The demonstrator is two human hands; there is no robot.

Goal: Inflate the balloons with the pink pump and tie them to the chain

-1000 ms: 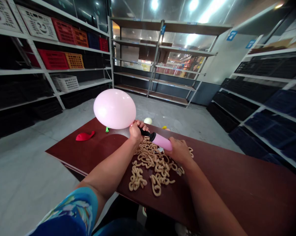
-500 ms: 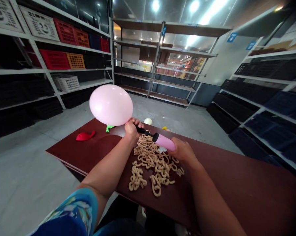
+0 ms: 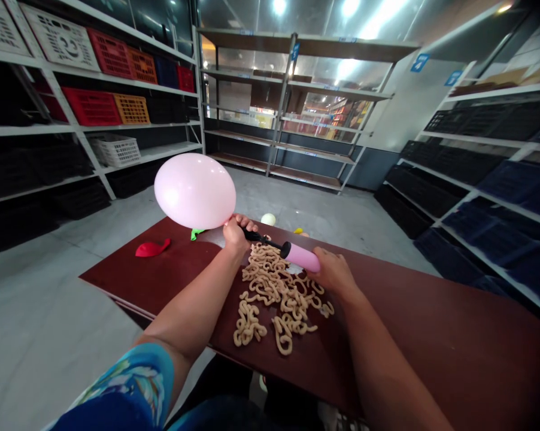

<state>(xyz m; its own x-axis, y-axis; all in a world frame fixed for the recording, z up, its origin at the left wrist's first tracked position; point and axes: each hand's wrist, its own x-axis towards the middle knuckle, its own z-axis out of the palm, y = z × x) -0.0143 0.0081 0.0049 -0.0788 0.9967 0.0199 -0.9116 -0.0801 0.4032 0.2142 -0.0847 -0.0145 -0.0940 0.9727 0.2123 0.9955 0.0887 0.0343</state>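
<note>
An inflated pale pink balloon sits on the black nozzle of a pink hand pump. My left hand is closed round the balloon's neck at the nozzle. Farther right, my right hand grips the pump's pink barrel. Both hands hover over a heap of tan rubber bands on the dark red table.
A flat red balloon and a green one lie on the table's far left; a pale yellow balloon is beyond the hands. Shelving with crates lines the left wall, dark bins the right, empty racks the back.
The balloon and my left hand have shifted left and a little up. The pump's black rod shows longer between the hands, with my right hand drawn back along it.
</note>
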